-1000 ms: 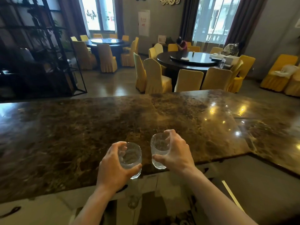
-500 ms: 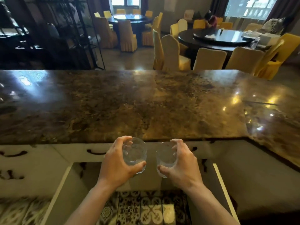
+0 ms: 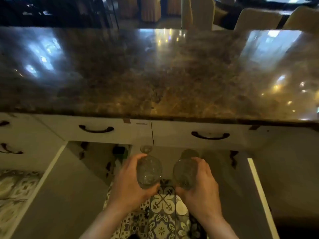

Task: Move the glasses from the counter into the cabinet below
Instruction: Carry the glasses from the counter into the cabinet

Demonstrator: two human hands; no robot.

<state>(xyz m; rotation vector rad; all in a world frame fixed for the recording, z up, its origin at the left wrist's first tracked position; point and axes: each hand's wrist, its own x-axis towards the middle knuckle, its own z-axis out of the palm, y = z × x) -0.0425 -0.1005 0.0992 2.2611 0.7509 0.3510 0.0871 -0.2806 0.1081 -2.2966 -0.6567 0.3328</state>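
Observation:
My left hand [image 3: 128, 183] grips a clear glass [image 3: 148, 171], and my right hand [image 3: 202, 187] grips a second clear glass [image 3: 184, 172]. Both glasses hang side by side below the dark marble counter [image 3: 155, 75], in front of the open cabinet [image 3: 165, 156] under the drawers. The cabinet's two doors [image 3: 57, 192] [image 3: 259, 187] stand swung out to either side of my arms. Inside the cabinet another glass [image 3: 145, 149] shows faintly at the back. The picture is blurred by motion.
Two white drawers with black handles [image 3: 96, 129] [image 3: 210, 135] run under the counter edge. More handles [image 3: 10, 150] sit at the left. Patterned floor tiles [image 3: 162, 213] lie below my hands. Yellow-covered chairs [image 3: 257, 19] stand beyond the counter.
Both hands have lifted the glasses off the counter and lowered them to the front of the open cabinet. My view has tilted downward.

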